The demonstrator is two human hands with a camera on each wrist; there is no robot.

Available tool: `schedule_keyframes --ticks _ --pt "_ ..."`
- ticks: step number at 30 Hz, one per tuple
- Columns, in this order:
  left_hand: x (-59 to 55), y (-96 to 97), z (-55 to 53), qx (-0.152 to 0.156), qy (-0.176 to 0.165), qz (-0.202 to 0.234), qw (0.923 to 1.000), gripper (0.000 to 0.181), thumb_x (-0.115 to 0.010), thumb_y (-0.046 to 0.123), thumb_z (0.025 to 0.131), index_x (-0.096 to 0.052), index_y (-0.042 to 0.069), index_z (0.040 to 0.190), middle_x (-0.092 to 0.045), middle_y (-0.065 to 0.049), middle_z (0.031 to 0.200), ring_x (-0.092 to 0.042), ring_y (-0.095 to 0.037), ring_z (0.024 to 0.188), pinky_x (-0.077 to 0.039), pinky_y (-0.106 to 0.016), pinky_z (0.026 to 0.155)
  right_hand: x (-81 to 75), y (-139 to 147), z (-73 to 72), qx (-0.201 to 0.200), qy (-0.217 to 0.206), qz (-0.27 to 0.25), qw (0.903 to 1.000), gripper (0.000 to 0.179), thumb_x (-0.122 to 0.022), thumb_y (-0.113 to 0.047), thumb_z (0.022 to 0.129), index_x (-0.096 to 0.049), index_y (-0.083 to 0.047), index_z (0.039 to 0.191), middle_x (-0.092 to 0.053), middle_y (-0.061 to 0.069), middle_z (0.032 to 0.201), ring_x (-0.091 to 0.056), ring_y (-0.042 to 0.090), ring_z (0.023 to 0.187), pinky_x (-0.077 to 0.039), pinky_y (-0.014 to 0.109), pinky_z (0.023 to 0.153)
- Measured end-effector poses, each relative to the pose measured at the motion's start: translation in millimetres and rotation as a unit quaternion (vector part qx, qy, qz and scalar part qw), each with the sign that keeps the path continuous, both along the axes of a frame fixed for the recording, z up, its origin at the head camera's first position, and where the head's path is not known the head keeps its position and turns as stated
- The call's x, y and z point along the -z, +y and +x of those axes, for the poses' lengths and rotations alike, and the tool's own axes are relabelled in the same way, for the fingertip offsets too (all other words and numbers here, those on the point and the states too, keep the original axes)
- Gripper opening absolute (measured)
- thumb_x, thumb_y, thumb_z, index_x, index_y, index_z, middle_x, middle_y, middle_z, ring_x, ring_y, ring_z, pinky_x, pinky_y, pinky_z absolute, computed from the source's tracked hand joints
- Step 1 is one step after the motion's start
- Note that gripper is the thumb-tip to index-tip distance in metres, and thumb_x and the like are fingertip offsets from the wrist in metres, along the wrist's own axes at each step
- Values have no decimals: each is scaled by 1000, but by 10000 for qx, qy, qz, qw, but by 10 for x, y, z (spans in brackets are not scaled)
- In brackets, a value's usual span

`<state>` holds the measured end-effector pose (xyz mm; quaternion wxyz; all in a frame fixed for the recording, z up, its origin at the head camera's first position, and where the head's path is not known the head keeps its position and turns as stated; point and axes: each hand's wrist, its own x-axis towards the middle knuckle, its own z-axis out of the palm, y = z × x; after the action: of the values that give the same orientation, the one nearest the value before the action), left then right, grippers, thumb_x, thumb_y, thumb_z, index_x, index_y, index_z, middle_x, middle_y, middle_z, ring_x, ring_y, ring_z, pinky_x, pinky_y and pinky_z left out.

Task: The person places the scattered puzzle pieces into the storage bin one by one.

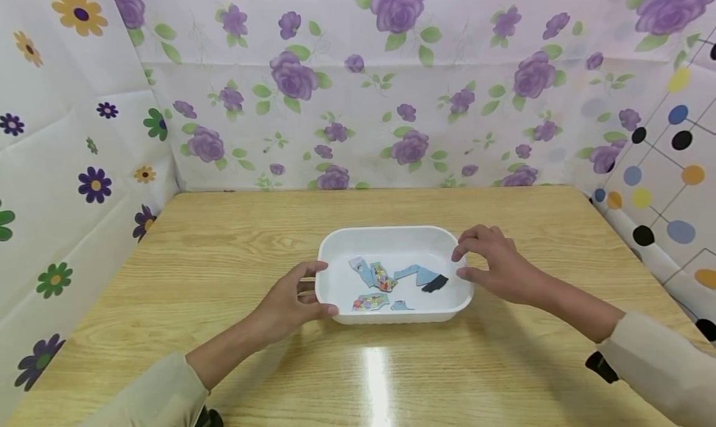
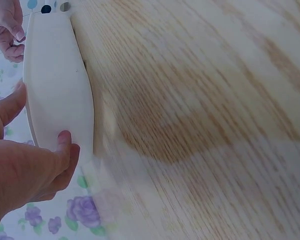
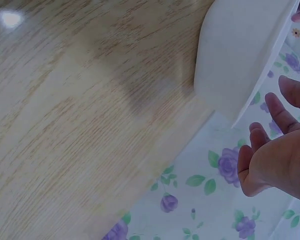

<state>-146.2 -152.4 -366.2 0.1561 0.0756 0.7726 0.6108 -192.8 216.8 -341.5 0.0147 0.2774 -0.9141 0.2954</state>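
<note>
A white plastic tray (image 1: 394, 318) with rounded corners is on the wooden table. Several irregular printed cut-out pieces (image 1: 384, 276) lie inside, in light blue, black and many colours. My left hand (image 1: 288, 303) grips the tray's left end, its thumb at the front rim and its fingers around the outer side. In the left wrist view, that hand (image 2: 35, 160) has fingers against the outer wall. At the right end my right hand (image 1: 498, 264) hovers with thumb and fingers parted. In the right wrist view its fingers (image 3: 282, 114) are apart from the tray wall and hold nothing.
The wood-grain table (image 1: 235, 247) extends around the tray. Behind it hangs a purple-flowered cloth (image 1: 347, 104). A daisy-patterned sheet (image 1: 73, 166) borders the left side, and a dotted sheet (image 1: 665, 184) borders the right.
</note>
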Motion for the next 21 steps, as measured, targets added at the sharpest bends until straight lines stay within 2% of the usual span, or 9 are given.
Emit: schedule_keyframes --ticks 11,21 --pt "-10 -17 0 7 87 -123 9999 80 -80 9 79 -34 4 144 -37 -23 141 -53 -40 121 -55 -34 89 38 124 53 152 351 -10 9993 24 -75 -3 82 -64 -10 102 -55 11 116 -41 31 104 -28 53 82" --pt "19 -61 -17 74 249 37 9997 85 -79 12 80 -29 6 148 -36 -21 143 -52 -41 122 -54 -35 91 -15 249 81 576 598 470 9954 27 -69 -10 89 -62 -3 114 -56 18 123 -46 41 114 -30 68 87"
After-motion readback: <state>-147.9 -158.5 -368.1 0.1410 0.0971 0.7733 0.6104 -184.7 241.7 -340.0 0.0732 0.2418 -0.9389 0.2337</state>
